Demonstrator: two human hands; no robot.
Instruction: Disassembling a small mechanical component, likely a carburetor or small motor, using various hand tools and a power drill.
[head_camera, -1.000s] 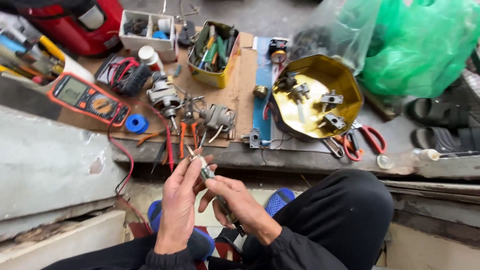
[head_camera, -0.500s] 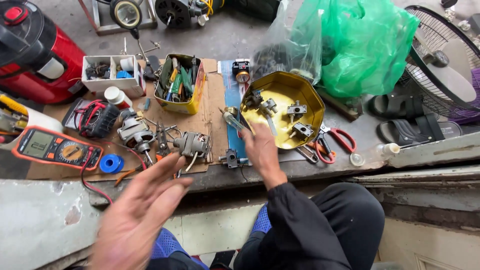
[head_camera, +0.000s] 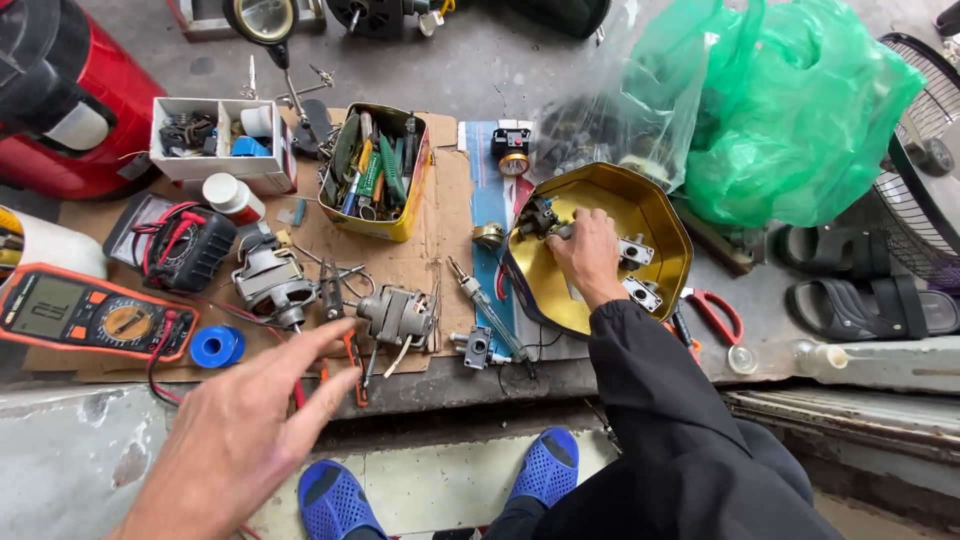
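Right hand (head_camera: 588, 255): down inside the gold tin (head_camera: 660, 215), fingers curled over a small metal part (head_camera: 560, 229); whether they pinch it, can't tell.
Left hand (head_camera: 245, 430): fingers spread, holding nothing, hovering just before a small motor (head_camera: 398, 317).

An orange multimeter (head_camera: 90, 322) was laid beside a roll of blue tape (head_camera: 217, 347). A yellow tin of tools (head_camera: 375, 172) was set on cardboard (head_camera: 440, 250). Green plastic bags (head_camera: 790, 110) were piled behind, near dark sandals (head_camera: 860, 285).

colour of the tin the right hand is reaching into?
Gold-yellow inside, dark outer wall; the octagonal tin shows best in the head view, right hand over its small parts.
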